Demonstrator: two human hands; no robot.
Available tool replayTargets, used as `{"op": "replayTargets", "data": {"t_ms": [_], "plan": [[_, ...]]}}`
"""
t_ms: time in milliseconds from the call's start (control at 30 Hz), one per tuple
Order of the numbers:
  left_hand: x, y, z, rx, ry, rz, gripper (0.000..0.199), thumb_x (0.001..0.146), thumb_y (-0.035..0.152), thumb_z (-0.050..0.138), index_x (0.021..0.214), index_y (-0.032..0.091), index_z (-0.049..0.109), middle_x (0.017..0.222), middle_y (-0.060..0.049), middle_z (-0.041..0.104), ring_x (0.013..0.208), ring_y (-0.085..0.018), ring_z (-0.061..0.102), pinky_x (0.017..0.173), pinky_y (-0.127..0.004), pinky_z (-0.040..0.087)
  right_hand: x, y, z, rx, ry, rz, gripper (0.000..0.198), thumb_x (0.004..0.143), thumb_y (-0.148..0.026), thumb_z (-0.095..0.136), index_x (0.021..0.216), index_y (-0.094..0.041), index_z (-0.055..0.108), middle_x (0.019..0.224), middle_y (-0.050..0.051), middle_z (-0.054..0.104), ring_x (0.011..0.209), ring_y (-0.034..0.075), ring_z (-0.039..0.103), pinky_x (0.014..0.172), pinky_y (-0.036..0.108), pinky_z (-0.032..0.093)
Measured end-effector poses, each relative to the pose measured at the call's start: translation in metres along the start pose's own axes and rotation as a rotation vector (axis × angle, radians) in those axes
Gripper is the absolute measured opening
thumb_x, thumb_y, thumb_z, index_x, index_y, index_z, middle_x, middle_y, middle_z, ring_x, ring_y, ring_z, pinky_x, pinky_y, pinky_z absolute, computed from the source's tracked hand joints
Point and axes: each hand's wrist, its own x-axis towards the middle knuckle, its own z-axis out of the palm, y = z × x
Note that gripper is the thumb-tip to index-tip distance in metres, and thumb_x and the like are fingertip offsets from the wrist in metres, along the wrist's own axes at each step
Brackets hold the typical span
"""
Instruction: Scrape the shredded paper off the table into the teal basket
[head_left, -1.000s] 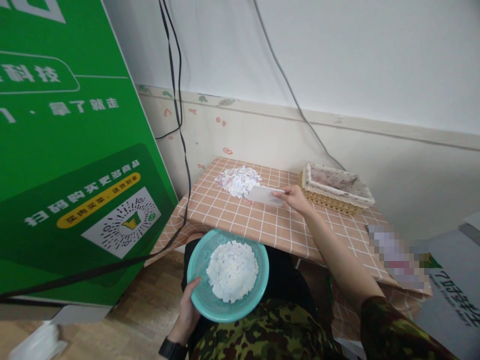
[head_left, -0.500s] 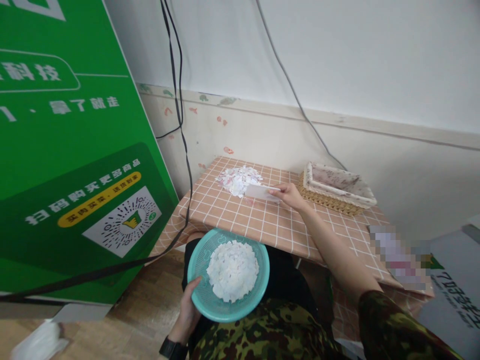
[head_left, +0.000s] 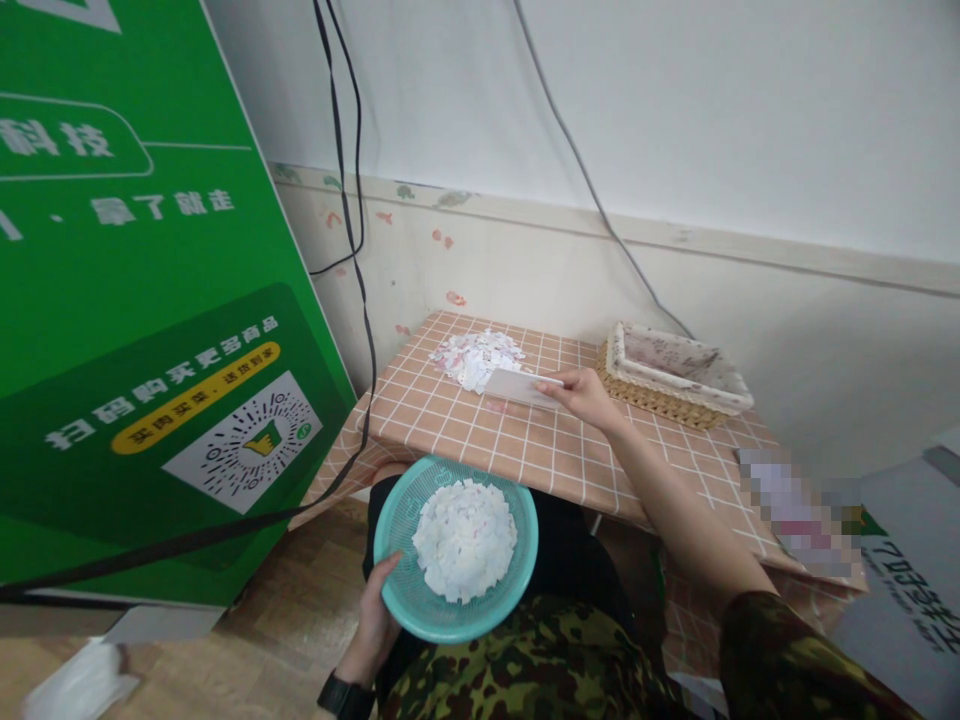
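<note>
A tall green panel (head_left: 187, 260) stands to my left, and ahead of me is the tabletop (head_left: 585, 450) under its checked cloth. At its near edge, over my lap, I have a teal colander (head_left: 399, 512); my left hand (head_left: 377, 605) grips it, thumb over the rim, the other fingers hidden beneath. A lined wicker basket (head_left: 660, 405) sits at the back, just beyond and right of my right hand (head_left: 589, 397). A heap of paper scraps (head_left: 466, 545) fills the colander's middle; a loose pile of paper bits (head_left: 476, 356) lies on the tabletop's far left part. My right fingers are closed on the right end of a white card (head_left: 517, 388), its long axis running leftward from them to the pile's near right edge; whether it touches, I can't tell. The right hand is clearly nearer that pile.
</note>
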Motion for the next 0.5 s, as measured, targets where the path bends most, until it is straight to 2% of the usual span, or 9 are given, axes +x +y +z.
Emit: {"op": "replayTargets", "data": {"t_ms": [100,200,267,367,500], "plan": [[0.000,-0.001,0.000,-0.007,-0.030,-0.005,0.020,0.064,0.021,0.065,0.080,0.011,0.072,0.082,-0.009,0.075,0.088,-0.030,0.067,0.085,-0.042,0.051,-0.023,-0.030,0.030,-0.163,0.129,-0.125,0.032,0.089,-0.036,0.046,0.103,-0.019,0.069,0.078,0.003,0.071,0.057,0.012,0.058,0.052,0.024,0.042],[0.000,-0.001,0.000,-0.016,-0.072,0.001,0.021,0.066,0.021,0.066,0.084,0.011,0.072,0.089,-0.010,0.075,0.091,-0.030,0.067,0.087,-0.042,0.050,-0.043,-0.048,0.066,-0.323,0.028,-0.417,0.034,0.089,-0.023,0.043,0.119,-0.016,0.058,0.104,0.008,0.068,0.081,0.016,0.064,0.069,0.028,0.048],[-0.002,-0.001,0.001,-0.013,-0.074,0.003,0.021,0.065,0.021,0.066,0.082,0.012,0.072,0.089,-0.010,0.075,0.091,-0.030,0.067,0.087,-0.042,0.050,-0.050,-0.047,0.081,-0.419,-0.023,-0.506,0.036,0.088,-0.018,0.043,0.122,-0.012,0.054,0.111,0.011,0.065,0.092,0.019,0.063,0.074,0.030,0.049],[-0.005,0.001,0.003,0.003,-0.030,0.023,0.018,0.062,0.021,0.066,0.077,0.012,0.073,0.078,-0.009,0.075,0.085,-0.030,0.068,0.084,-0.042,0.051,-0.055,-0.031,0.083,-0.509,0.004,-0.486,0.037,0.087,-0.015,0.043,0.122,-0.012,0.053,0.113,0.013,0.064,0.094,0.020,0.062,0.074,0.030,0.050],[-0.006,0.002,0.006,0.017,0.009,0.054,0.017,0.060,0.020,0.067,0.074,0.013,0.073,0.068,-0.007,0.074,0.081,-0.030,0.068,0.083,-0.043,0.051,-0.058,-0.005,0.057,-0.557,0.112,-0.281,0.034,0.088,-0.020,0.044,0.120,-0.017,0.057,0.102,0.009,0.069,0.079,0.016,0.065,0.068,0.027,0.047]]}}
